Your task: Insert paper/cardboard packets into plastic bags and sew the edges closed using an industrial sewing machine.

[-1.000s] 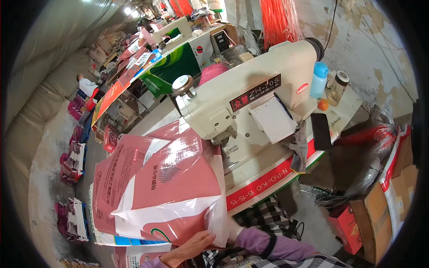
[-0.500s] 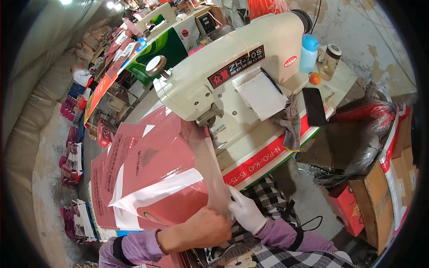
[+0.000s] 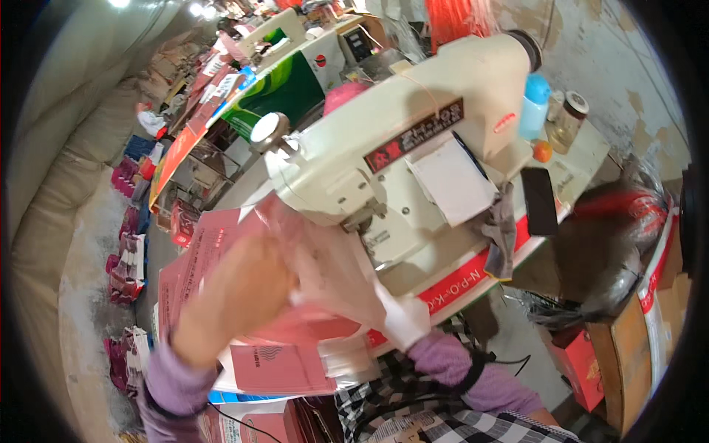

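A cream industrial sewing machine (image 3: 476, 92) stands in front of me. Beside its needle end, a pink-red plastic packaging bag (image 3: 336, 266) is bent up and smeared by motion. My left hand (image 3: 240, 295), bare, lies over the bag's left side; its fingers are too blurred to read. White-gloved, my right hand (image 3: 406, 319) pinches the bag's near right edge below the needle area. More printed pink bags (image 3: 284, 368) lie beneath, flat on the work surface.
On the machine table are a white notepad (image 3: 454, 184), a dark phone (image 3: 539, 201), a grey cloth (image 3: 502, 236), a blue bottle (image 3: 533, 111), a glass jar (image 3: 567, 129) and an orange fruit (image 3: 543, 151). Cardboard boxes (image 3: 624, 358) stand at right. Folded bundles (image 3: 129, 269) line the left floor.
My left hand has moved left and away from me, off the near edge. The bag has folded up and leftward. My right hand has risen slightly, and the view has shifted.
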Demonstrator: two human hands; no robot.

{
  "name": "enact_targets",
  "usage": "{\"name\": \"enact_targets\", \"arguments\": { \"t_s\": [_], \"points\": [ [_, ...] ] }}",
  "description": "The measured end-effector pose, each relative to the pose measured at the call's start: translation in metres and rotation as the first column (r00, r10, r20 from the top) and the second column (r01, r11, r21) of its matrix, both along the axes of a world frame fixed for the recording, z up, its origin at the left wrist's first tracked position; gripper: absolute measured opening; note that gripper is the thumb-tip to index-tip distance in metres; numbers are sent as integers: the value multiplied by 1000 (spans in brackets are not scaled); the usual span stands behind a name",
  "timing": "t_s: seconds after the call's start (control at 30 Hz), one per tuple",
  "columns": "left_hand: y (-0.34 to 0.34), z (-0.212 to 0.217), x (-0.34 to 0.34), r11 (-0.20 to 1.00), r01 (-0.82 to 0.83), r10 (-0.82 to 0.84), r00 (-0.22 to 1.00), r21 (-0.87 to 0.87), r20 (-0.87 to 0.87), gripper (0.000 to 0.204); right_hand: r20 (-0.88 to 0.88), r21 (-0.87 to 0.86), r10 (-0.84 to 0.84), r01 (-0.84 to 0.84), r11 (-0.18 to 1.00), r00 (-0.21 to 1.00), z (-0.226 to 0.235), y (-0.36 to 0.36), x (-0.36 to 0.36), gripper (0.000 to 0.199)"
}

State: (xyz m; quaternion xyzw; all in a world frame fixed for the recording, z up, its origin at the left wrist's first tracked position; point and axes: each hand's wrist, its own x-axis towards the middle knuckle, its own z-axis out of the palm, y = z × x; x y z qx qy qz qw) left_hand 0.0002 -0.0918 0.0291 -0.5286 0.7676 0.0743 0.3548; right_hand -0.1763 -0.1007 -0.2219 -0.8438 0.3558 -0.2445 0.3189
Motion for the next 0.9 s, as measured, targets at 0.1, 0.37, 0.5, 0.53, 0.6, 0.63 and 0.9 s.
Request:
{"name": "enact_targets", "arguments": {
  "t_s": [0.1, 0.37, 0.5, 0.53, 0.6, 0.63, 0.9],
  "points": [
    [44, -31, -82, 964, -261, 263, 964, 54, -33, 44, -458, -153, -153, 92, 984, 876, -90, -45, 38, 18],
    [57, -42, -43, 1000, -4, -17, 716, -29, -698, 27, -327, 75, -58, 87, 993, 943, -6, -39, 44, 51],
    [115, -129, -65, 837, -292, 544, 350, 463, -762, 35, -88, 416, 35, 4, 909, 996, -20, -14, 4, 63],
    [128, -157, -63, 662, -462, 647, -47, 591, -761, 39, 123, 490, -8, -54, 870, 992, -44, -3, -4, 63],
    [128, -138, -56, 116, -323, 705, -639, 939, -307, 55, 346, 659, -85, -178, 731, 934, -30, 13, -17, 59],
    [119, -115, -63, 111, -320, 703, -644, 941, -302, 55, 342, 663, -81, -179, 727, 936, -23, 23, -24, 59],
    [67, -145, -94, 936, -251, -88, 514, -248, -853, 17, 170, 899, -506, -344, -271, 846, 17, 106, -69, 49]
  ]
}}
